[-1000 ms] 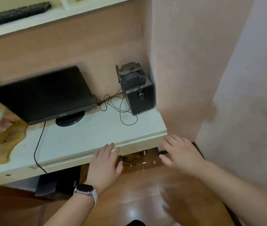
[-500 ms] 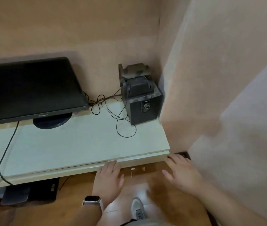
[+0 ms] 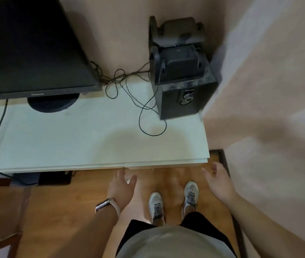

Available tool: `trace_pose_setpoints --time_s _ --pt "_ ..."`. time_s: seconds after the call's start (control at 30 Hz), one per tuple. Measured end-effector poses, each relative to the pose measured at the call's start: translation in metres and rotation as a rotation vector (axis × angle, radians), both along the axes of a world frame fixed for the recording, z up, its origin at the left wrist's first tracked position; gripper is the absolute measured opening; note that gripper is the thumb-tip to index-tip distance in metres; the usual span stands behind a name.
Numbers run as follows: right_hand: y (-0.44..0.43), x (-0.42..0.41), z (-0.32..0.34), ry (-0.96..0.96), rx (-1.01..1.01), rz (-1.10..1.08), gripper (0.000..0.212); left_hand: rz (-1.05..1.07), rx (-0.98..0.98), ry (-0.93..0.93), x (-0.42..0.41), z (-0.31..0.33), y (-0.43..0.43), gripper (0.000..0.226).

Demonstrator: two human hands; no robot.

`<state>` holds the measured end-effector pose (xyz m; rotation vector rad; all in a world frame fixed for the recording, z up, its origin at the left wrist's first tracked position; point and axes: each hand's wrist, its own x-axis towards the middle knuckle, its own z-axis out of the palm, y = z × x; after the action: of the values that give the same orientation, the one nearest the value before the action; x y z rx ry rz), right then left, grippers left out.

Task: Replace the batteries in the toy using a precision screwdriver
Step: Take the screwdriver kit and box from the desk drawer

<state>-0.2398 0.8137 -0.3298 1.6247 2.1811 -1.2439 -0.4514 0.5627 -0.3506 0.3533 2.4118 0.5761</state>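
White desk [image 3: 73,138] — left hand [image 3: 122,185], right hand [image 3: 218,181] (fingers relaxed) near its edge.

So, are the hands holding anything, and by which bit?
Nothing: the left hand and right hand are both empty, fingers relaxed, in front of the desk.

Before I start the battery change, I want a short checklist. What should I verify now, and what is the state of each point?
1. Left hand free: ok, open, holds nothing.
2. Right hand free: ok, open, holds nothing.
3. Toy within view: not ok, none seen on the desk.
4. Precision screwdriver within view: not ok, none seen.
5. New batteries ready: not ok, none seen.
6. Loose cable away from the work spot: cannot tell; it loops on the desk beside the speaker.
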Motion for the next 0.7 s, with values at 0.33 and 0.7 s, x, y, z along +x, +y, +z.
trace_pose_setpoints --time_s 0.33,0.7 --pt "0.028 -0.025 -0.033 0.071 -0.135 -0.056 0.047 0.488 0.219 -0.267 -0.005 -0.008 0.037 0.067" --pt "0.038 -0.02 -0.042 0.016 -0.088 0.095 0.026 0.476 0.262 -0.292 -0.016 -0.02 0.029 0.04"
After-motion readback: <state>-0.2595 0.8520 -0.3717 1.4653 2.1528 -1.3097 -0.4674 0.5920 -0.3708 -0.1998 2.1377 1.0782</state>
